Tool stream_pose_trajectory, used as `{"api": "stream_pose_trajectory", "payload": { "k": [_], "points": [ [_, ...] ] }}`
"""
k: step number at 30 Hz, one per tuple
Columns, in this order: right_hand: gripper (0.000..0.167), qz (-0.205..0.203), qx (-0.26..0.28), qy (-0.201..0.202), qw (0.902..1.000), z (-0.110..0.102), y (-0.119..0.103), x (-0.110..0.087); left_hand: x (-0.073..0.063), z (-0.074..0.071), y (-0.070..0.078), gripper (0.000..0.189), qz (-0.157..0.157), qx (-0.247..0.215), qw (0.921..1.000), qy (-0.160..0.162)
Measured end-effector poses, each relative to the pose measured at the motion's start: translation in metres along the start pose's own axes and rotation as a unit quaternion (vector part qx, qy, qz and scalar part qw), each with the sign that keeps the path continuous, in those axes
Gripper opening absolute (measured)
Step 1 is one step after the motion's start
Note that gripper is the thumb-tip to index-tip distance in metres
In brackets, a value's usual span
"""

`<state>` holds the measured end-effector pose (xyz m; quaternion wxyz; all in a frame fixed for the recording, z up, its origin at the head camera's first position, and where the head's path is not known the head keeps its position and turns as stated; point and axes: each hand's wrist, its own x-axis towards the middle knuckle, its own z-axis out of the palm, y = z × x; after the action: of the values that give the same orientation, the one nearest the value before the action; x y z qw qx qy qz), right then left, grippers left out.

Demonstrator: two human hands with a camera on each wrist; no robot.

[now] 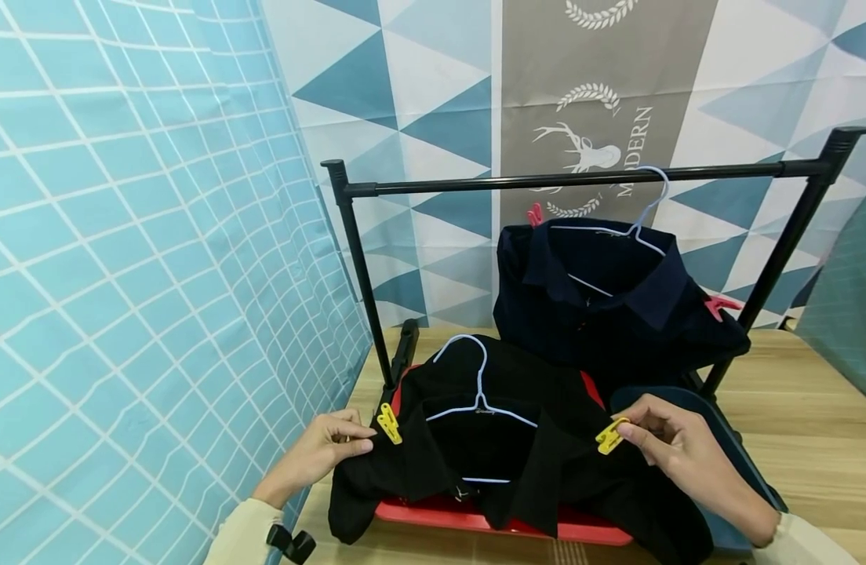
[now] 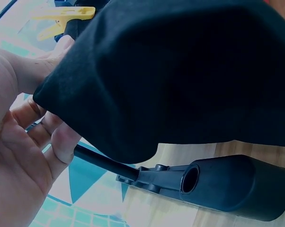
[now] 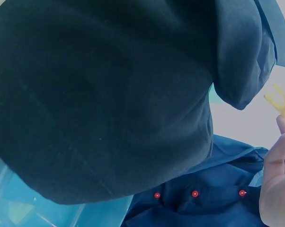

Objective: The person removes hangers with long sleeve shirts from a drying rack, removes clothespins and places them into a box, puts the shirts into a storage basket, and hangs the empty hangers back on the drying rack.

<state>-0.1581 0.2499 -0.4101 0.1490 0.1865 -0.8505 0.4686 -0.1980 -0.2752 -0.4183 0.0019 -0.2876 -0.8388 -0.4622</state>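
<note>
A black collared shirt (image 1: 581, 479) with red trim hangs over a pale blue hanger (image 1: 480, 384). At its left shoulder edge my left hand (image 1: 320, 455) pinches the cloth between thumb and fingers. Right beside those fingertips, a yellow clothespin (image 1: 388, 424) sits on the shirt; the left wrist view also shows this clothespin (image 2: 66, 19). My right hand (image 1: 687, 459) pinches another yellow clothespin (image 1: 612, 436) over the shirt's right shoulder. In the right wrist view that clothespin (image 3: 282, 104) shows above the fingertips; whether it grips cloth I cannot tell.
A black rack (image 1: 574, 180) spans the wooden table (image 1: 814, 416). From its bar a navy shirt (image 1: 609, 314) hangs on a hanger, with a pink clothespin (image 1: 720, 306) at one shoulder and another opposite. A red tray (image 1: 503, 520) and a blue basin (image 1: 729, 447) lie below.
</note>
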Motion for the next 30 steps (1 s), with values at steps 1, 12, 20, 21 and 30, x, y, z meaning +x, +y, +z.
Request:
{"api": "stream_pose_trajectory", "payload": {
  "k": [1, 12, 20, 21, 30],
  "points": [
    [0.007, 0.005, 0.004, -0.001, 1.0000, 0.0000, -0.0002, 0.0000, -0.0002, 0.0001, -0.0003, 0.020, -0.001, 0.000, 1.0000, 0.000],
    [0.014, 0.020, 0.044, -0.014, 0.9987, 0.0024, 0.0028, -0.0011, 0.0001, 0.0008, -0.0012, 0.020, 0.014, 0.000, 0.9999, 0.005],
    [0.023, 0.056, 0.043, -0.013, 0.9974, 0.0013, 0.0034, -0.0001, 0.0001, 0.0006, -0.0008, 0.021, 0.002, -0.001, 1.0000, 0.001],
    [0.024, 0.061, 0.042, -0.014, 0.9972, 0.0013, 0.0033, -0.0001, 0.0002, 0.0005, -0.0008, 0.021, 0.000, -0.001, 1.0000, 0.000],
    [0.032, 0.084, 0.022, -0.009, 0.9961, 0.0018, 0.0095, 0.0009, 0.0002, 0.0006, -0.0014, 0.021, 0.004, 0.000, 1.0000, 0.002]
  ]
}}
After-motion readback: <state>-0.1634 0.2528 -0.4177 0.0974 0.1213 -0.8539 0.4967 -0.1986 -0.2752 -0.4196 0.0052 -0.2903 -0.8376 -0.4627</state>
